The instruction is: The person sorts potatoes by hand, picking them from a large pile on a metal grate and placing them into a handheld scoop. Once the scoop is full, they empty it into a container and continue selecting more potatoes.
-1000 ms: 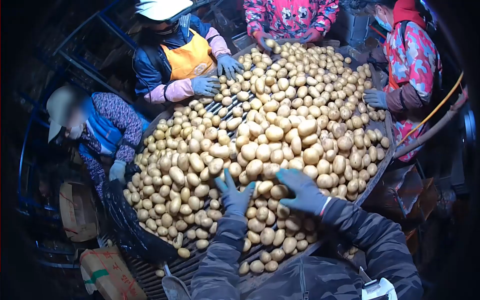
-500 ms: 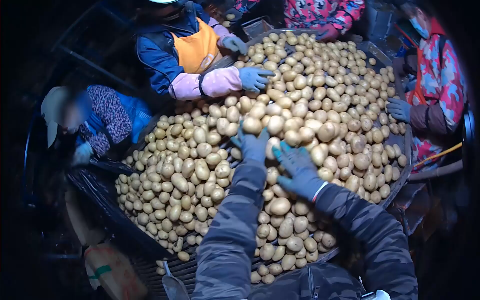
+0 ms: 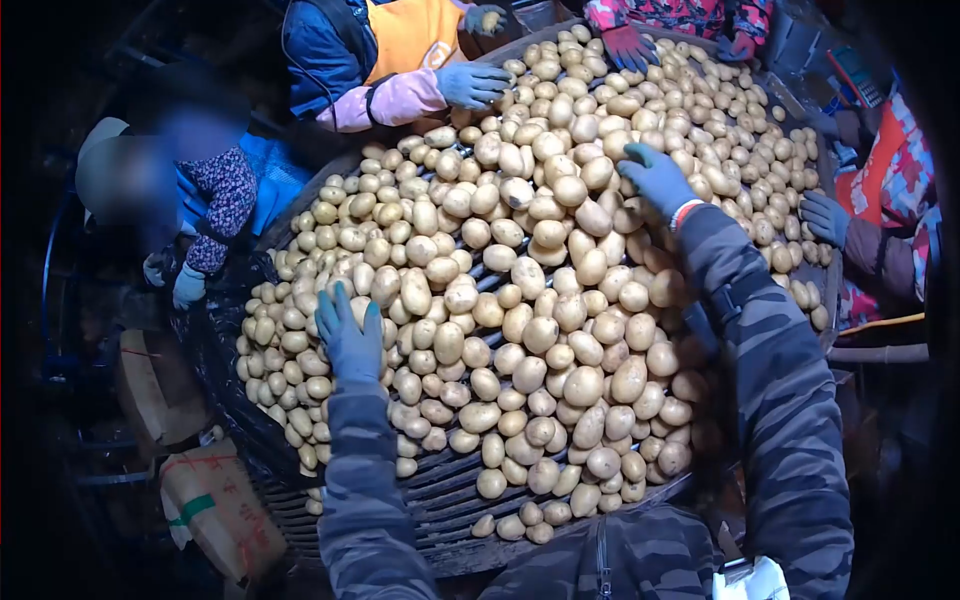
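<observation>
A broad heap of pale potatoes [image 3: 590, 385] covers a dark slatted sorting table [image 3: 440, 525]. My left hand [image 3: 352, 340], in a grey-blue glove with teal fingertips, rests on the potatoes at the left with its fingers spread. Farther up and to the right, my right hand [image 3: 660, 185] in a matching glove lies over potatoes, fingers stretched out. Neither hand is wrapped round a potato. Dark slats show through gaps in the heap in the middle and along the near left edge.
Across the table, a co-worker's gloved hand [image 3: 472, 86] touches the heap; a red-gloved hand [image 3: 630, 48] is beside it. Another co-worker's hand [image 3: 825, 217] is at the right rim. At left, a person stands by a black plastic sheet [image 3: 225, 370] and a cardboard box [image 3: 222, 510].
My hands have moved apart: the left toward the near left, the right up and right. Potatoes have shifted, baring more slats at near left. The view has moved slightly.
</observation>
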### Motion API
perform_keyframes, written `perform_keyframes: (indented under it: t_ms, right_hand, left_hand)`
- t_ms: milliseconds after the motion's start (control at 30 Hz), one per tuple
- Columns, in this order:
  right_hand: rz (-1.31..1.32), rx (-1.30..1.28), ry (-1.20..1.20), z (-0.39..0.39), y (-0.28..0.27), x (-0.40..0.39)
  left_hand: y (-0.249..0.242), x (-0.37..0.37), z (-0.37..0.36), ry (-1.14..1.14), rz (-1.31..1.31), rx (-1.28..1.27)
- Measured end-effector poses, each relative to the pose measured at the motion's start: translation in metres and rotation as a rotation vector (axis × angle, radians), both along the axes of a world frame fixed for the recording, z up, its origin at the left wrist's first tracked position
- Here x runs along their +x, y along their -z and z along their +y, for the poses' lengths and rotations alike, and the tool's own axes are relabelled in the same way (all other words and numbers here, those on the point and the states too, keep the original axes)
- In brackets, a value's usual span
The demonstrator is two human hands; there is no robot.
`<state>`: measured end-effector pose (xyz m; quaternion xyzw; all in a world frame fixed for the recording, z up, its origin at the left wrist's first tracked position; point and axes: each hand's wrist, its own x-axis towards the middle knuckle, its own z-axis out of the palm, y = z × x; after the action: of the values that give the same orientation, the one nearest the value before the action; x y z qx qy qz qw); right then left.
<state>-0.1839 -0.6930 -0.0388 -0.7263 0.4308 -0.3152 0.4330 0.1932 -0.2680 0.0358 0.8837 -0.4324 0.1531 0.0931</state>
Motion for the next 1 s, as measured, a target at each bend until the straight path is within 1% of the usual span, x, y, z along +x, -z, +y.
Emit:
perform_keyframes:
  t_ms: [67, 100, 133, 200, 267, 300, 333, 400, 467, 500, 533, 600, 667, 700, 767, 800, 833, 867, 900, 933, 967, 1000]
  right_hand:
    - [-0.114, 0.016, 0.017, 0.011, -0.017, -0.027]
    - [-0.21, 0.057, 0.034, 0.029, -0.033, -0.037]
    - [-0.227, 0.158, 0.036, 0.045, -0.043, -0.047]
    - [-0.266, 0.367, 0.04, 0.074, -0.054, -0.066]
    - [-0.376, 0.49, 0.071, 0.107, -0.068, -0.073]
    - [-0.291, 0.447, 0.072, 0.116, -0.069, -0.079]
    - [-0.303, 0.44, 0.066, 0.128, -0.065, -0.082]
    - [-0.289, 0.515, 0.026, 0.158, -0.081, -0.077]
    - [-0.314, 0.552, 0.0, 0.187, -0.091, -0.063]
    - [-0.321, 0.565, -0.014, 0.196, -0.094, -0.055]
    - [-0.359, 0.528, -0.063, 0.201, -0.082, -0.047]
    - [-0.385, 0.603, -0.082, 0.216, -0.089, -0.028]
    - [-0.405, 0.601, -0.089, 0.225, -0.101, -0.019]
    - [-0.406, 0.59, -0.092, 0.227, -0.102, -0.019]
    - [-0.396, 0.606, -0.087, 0.233, -0.108, -0.028]
    - [-0.403, 0.595, -0.085, 0.233, -0.099, -0.037]
    - [-0.405, 0.593, -0.077, 0.236, -0.098, -0.046]
    - [-0.408, 0.59, -0.067, 0.238, -0.099, -0.055]
    - [-0.389, 0.591, -0.07, 0.242, -0.099, -0.063]
    - [-0.371, 0.59, -0.072, 0.247, -0.099, -0.07]
    - [-0.352, 0.591, -0.074, 0.251, -0.098, -0.075]
    - [-0.351, 0.612, -0.083, 0.254, -0.097, -0.077]
  left_hand:
    - [-0.015, -0.023, -0.022, -0.137, 0.068, 0.124]
    - [-0.027, -0.039, -0.034, -0.211, 0.102, 0.188]
    - [-0.034, -0.053, -0.042, -0.17, 0.08, 0.199]
    - [0.021, -0.041, -0.048, 0.126, 0.02, -0.089]
    - [0.023, -0.066, -0.059, 0.028, 0.234, 0.09]
    - [0.022, -0.081, -0.067, 0.01, 0.274, 0.138]
    - [0.021, -0.098, -0.073, -0.018, 0.315, 0.185]
    - [0.021, -0.124, -0.078, -0.087, 0.387, 0.29]
    - [0.04, -0.14, -0.074, 0.054, 0.517, -0.028]
    - [0.032, -0.157, -0.073, 0.143, 0.711, -0.062]
    - [0.019, -0.178, -0.072, 0.238, 0.907, -0.099]
    - [0.015, -0.214, -0.057, 0.328, 0.495, 0.115]
    - [0.009, -0.234, -0.034, 0.432, 0.524, 0.055]
    - [-0.013, -0.239, -0.019, 0.444, 0.694, -0.028]
    - [-0.034, -0.225, 0.019, 0.376, 0.903, -0.087]
    - [-0.013, -0.195, 0.042, 0.393, 0.753, -0.134]
    - [-0.017, -0.166, 0.064, 0.232, 0.599, -0.157]
    - [-0.016, -0.129, 0.084, 0.062, 0.736, -0.289]
    - [-0.036, -0.099, 0.1, -0.016, 0.47, -0.177]
    - [-0.02, -0.067, 0.126, -0.041, -0.038, -0.058]
    - [0.01, -0.035, 0.15, -0.095, 0.064, -0.095]
    - [0.005, -0.038, 0.146, -0.153, 0.143, -0.064]
